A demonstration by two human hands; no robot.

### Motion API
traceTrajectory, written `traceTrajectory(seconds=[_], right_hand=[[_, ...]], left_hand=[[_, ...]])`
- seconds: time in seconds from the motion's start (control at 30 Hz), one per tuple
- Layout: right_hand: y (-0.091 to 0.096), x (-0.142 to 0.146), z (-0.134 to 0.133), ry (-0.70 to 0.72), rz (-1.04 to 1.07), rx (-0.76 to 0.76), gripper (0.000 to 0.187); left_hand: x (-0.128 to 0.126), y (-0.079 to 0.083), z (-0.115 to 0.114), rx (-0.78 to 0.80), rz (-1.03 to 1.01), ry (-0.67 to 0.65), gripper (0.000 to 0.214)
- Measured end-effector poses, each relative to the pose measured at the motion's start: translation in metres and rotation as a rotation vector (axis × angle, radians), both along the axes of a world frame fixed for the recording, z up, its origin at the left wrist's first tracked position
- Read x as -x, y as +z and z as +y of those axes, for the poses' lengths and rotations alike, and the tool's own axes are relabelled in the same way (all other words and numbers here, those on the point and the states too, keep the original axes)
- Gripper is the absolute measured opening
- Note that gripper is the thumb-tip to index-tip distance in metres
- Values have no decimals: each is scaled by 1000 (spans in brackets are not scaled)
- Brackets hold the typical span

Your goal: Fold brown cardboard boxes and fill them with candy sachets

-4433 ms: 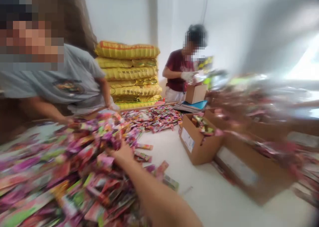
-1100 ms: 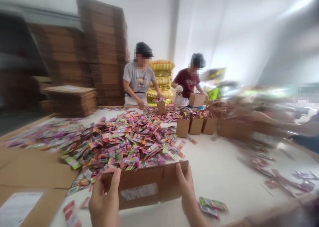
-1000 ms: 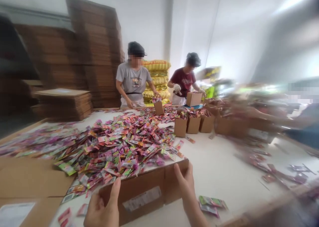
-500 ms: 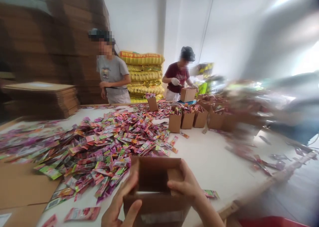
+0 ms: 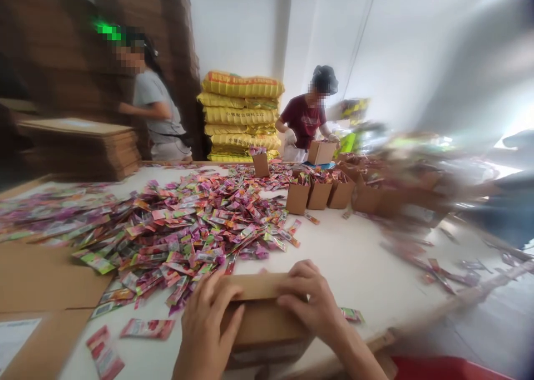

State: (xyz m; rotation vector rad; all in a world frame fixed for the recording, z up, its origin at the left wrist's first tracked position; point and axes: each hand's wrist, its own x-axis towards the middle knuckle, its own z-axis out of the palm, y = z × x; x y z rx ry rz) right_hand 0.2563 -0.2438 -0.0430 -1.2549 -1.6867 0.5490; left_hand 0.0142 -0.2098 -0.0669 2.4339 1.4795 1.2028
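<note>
A small brown cardboard box (image 5: 262, 313) sits at the near edge of the white table (image 5: 359, 269), its flaps folded down. My left hand (image 5: 206, 327) lies over its left side with fingers curled on the top flap. My right hand (image 5: 311, 305) presses on the right side, fingers bent over the flap. Just beyond the box spreads a big heap of pink, purple and green sachets (image 5: 183, 224).
Flat cardboard sheets (image 5: 45, 280) lie at my left. Several filled small boxes (image 5: 319, 193) stand mid-table. One person in a grey shirt (image 5: 152, 113) walks at the far left; another in a dark red shirt (image 5: 306, 118) handles a box. Yellow sacks (image 5: 240, 116) are stacked behind.
The flat carton I held has been opened into a box, turned, and its flaps folded shut under both hands. The person in grey has stepped away to the left.
</note>
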Motion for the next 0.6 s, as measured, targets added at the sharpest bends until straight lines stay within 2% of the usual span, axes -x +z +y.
traceTrajectory(seconds=[0.03, 0.1, 0.23, 0.27, 0.37, 0.4, 0.43, 0.5, 0.53, 0.6], right_hand=[[8, 4, -2, 6, -158, -14, 11], [18, 13, -6, 15, -370, -48, 19], [17, 29, -8, 27, -580, -84, 21], [16, 32, -8, 26, -611, -82, 20], [19, 34, -5, 29, -658, -59, 20], [22, 30, -3, 57, -641, -48, 22], [24, 23, 0, 109, -595, -32, 24], [23, -3, 8, 183, -394, 13, 22], [17, -22, 14, 156, -256, 40, 20], [-10, -64, 29, -69, 14, 133, 35]], left_hand=[[1, 7, 5, 25, 117, -45, 9], [-1, 21, 14, 110, 289, -108, 12], [-9, 37, 25, 314, 434, -340, 23], [-11, 39, 26, 365, 454, -420, 36], [-16, 42, 24, 463, 531, -569, 116], [-16, 43, 22, 473, 551, -571, 129], [-13, 43, 21, 476, 557, -555, 130], [5, 44, 19, 472, 493, -445, 121], [21, 43, 17, 477, 405, -356, 115], [63, 41, 11, 492, 40, -48, 95]])
